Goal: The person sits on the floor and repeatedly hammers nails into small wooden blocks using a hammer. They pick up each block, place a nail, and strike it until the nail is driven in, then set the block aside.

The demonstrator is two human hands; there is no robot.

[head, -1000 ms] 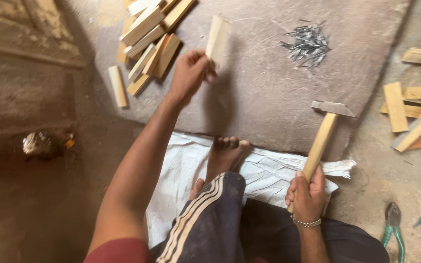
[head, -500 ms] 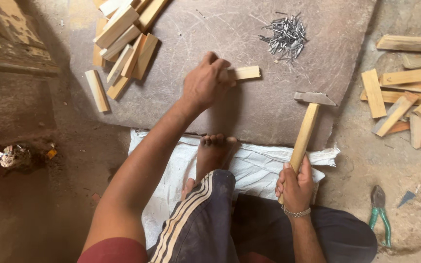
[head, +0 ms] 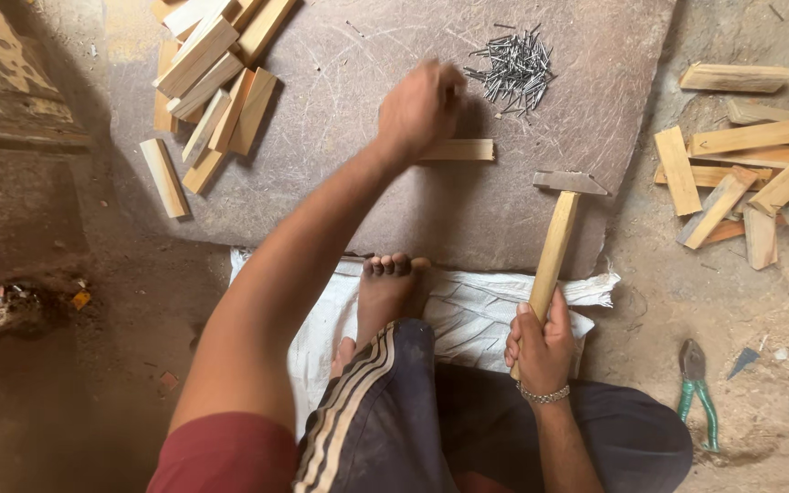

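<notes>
Head view: left hand [head: 420, 108] hovers loosely curled, apparently empty, between the short pale wooden strip [head: 457, 150] at the stone slab's [head: 340, 183] centre and the steel nail pile [head: 511, 68] near its far edge. Right hand [head: 541, 342] grips the wooden-handled hammer [head: 554, 242], raised. Judged step: fetching a nail; seating it upright comes next.

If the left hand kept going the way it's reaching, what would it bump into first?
Most likely the pile of nails. The left hand hovers just beyond the single wood strip on the stone slab, reaching up and rightward toward that pile. Its height above the slab is unclear, so it might pass over them.
</notes>
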